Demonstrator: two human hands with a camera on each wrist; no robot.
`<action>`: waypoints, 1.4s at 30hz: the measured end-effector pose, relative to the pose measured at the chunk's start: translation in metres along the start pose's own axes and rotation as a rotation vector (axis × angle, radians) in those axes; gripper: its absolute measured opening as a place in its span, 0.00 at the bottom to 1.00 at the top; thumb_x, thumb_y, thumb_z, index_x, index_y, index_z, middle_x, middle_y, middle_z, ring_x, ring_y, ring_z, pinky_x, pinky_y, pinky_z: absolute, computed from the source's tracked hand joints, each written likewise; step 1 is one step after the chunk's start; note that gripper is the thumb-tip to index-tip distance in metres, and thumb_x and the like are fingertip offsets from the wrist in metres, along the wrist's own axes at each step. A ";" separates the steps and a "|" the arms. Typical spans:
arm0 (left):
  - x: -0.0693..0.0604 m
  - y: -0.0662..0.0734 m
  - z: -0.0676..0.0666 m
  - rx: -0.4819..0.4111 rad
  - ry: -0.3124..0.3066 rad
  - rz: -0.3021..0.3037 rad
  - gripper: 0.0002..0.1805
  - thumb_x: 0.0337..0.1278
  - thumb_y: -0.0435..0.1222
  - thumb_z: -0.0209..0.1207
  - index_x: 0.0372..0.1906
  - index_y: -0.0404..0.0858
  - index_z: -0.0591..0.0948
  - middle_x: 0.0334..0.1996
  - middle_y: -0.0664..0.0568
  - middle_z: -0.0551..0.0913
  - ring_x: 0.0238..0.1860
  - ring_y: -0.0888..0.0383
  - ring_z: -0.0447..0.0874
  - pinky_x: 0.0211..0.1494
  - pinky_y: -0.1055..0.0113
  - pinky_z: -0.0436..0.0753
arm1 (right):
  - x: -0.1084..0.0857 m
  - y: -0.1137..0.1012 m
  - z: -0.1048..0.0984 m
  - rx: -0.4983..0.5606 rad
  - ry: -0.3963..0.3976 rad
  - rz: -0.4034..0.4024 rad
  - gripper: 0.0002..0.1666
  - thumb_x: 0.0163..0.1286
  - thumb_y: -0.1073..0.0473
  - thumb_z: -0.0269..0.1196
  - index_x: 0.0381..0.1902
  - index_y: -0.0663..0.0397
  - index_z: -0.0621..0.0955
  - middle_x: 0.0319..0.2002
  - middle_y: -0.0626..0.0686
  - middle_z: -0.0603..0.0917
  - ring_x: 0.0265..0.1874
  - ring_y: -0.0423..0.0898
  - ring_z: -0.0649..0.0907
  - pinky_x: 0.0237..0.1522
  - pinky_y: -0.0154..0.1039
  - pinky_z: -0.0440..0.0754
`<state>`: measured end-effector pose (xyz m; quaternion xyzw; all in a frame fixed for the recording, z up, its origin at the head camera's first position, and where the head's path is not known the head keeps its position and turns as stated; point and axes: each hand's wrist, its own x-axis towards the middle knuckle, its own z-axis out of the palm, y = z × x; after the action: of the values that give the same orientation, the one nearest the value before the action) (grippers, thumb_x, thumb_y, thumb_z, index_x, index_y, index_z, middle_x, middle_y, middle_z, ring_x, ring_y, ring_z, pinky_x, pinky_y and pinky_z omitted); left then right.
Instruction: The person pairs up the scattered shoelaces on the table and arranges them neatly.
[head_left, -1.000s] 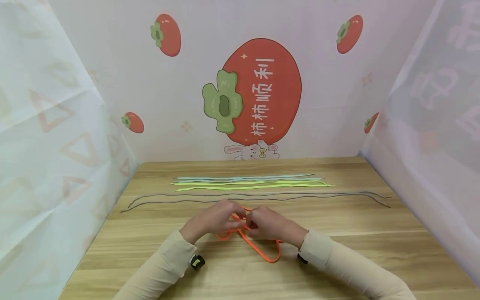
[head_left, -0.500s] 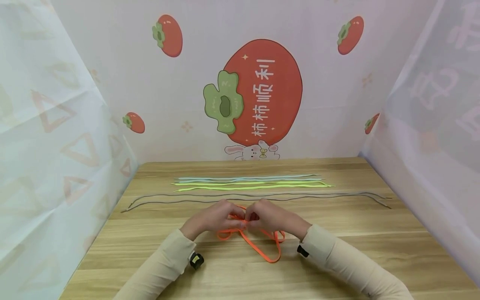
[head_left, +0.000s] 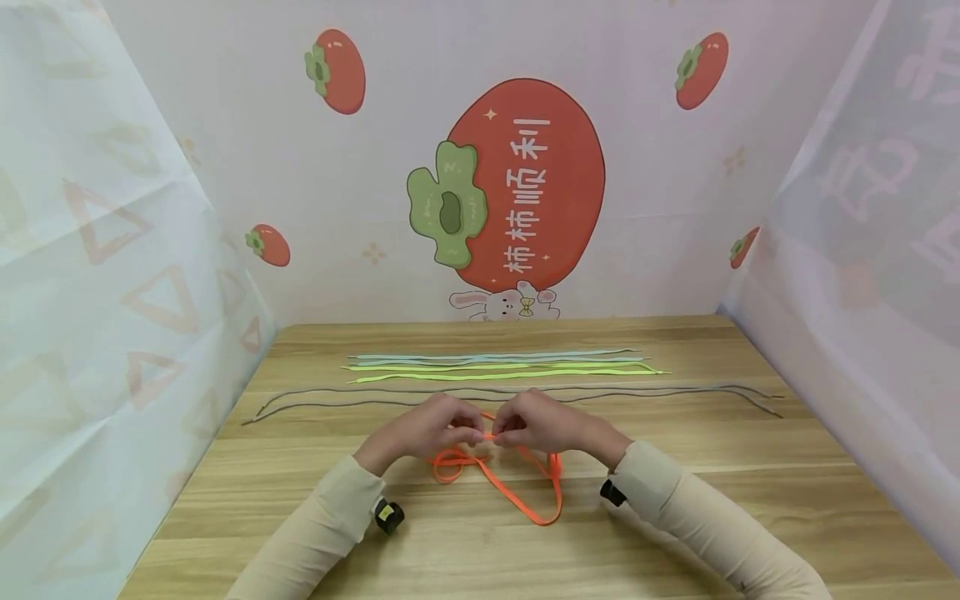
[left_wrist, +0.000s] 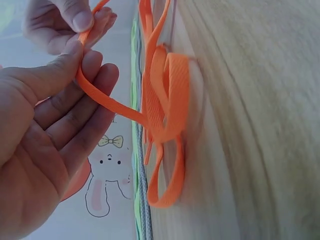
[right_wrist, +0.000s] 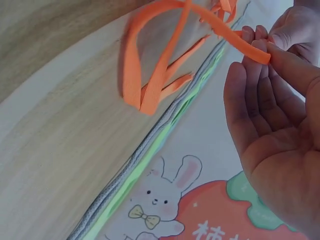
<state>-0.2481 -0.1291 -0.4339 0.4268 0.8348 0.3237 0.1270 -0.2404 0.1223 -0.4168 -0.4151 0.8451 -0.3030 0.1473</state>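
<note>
A flat orange shoelace (head_left: 517, 499) lies in loose loops on the wooden table, with part of it lifted between my hands. My left hand (head_left: 422, 427) pinches the lace between thumb and index finger; in the left wrist view its other fingers (left_wrist: 75, 107) spread behind the strip. Close beside it, my right hand (head_left: 553, 422) pinches the same lace, a short stretch showing between the two. From the right wrist view, the lace (right_wrist: 131, 60) runs from the right fingertips over to folds on the table. Both hands are just above the tabletop.
Behind the hands, two long grey laces (head_left: 450, 389) run across the table (head_left: 675, 500). Farther back lie yellow-green laces (head_left: 495, 367) and light blue laces (head_left: 480, 357). A printed backdrop (head_left: 645, 283) rises at the table's far edge, with sheets at both sides.
Both hands have risen a little and drawn slightly apart, so a short piece of orange lace shows between them. The looped part at the left has come out from under the left hand.
</note>
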 end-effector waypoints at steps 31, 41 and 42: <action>-0.034 -0.019 -0.016 -0.009 0.019 -0.087 0.09 0.76 0.37 0.62 0.37 0.38 0.87 0.31 0.50 0.88 0.33 0.54 0.86 0.39 0.69 0.83 | -0.054 0.037 -0.023 0.022 -0.003 0.119 0.07 0.77 0.57 0.67 0.40 0.51 0.90 0.32 0.49 0.88 0.27 0.33 0.77 0.32 0.30 0.78; -0.046 -0.026 -0.021 -0.007 0.043 -0.114 0.08 0.75 0.35 0.62 0.36 0.39 0.87 0.31 0.49 0.87 0.34 0.51 0.84 0.39 0.70 0.82 | -0.074 0.053 -0.030 0.001 0.020 0.116 0.05 0.75 0.57 0.68 0.38 0.46 0.90 0.32 0.42 0.87 0.28 0.33 0.77 0.33 0.31 0.79; -0.047 -0.027 -0.021 -0.006 0.040 -0.118 0.08 0.75 0.35 0.62 0.37 0.39 0.87 0.31 0.49 0.87 0.34 0.49 0.84 0.39 0.70 0.82 | -0.076 0.054 -0.031 0.000 0.023 0.118 0.05 0.75 0.57 0.68 0.38 0.47 0.90 0.32 0.42 0.87 0.28 0.33 0.77 0.32 0.31 0.79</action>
<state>-0.2470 -0.1872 -0.4386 0.3697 0.8600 0.3268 0.1304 -0.2425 0.2201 -0.4278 -0.3611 0.8697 -0.2986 0.1551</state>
